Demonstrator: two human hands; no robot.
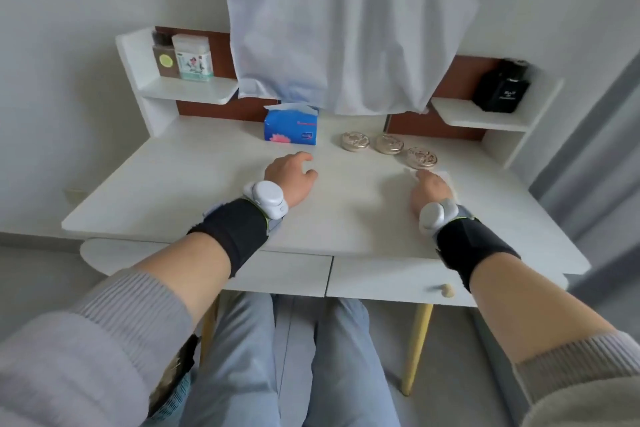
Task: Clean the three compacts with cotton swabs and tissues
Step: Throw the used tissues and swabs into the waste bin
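Right hand (431, 189) is lying flat on a white tissue (449, 179), fingers stretched out and pressing it to the desk (173, 191), not gripping. Its fingertips are sitting just short of the right compact (421, 158); can't tell if they're touching it.

Left hand (291, 177) is resting on the desk well apart from the right one, fingers loosely curled, holding nothing.

All three compacts are sitting closed in a diagonal row: right compact nearest, then middle compact (389, 144), then left compact (355, 141).

Blue tissue box (291, 126) is standing beyond the left hand, a tissue sticking out of its top.

White-green box (193, 57) is sitting on the left shelf, black bottle (502, 87) on the right shelf. White cloth (346, 24) is hanging between them.
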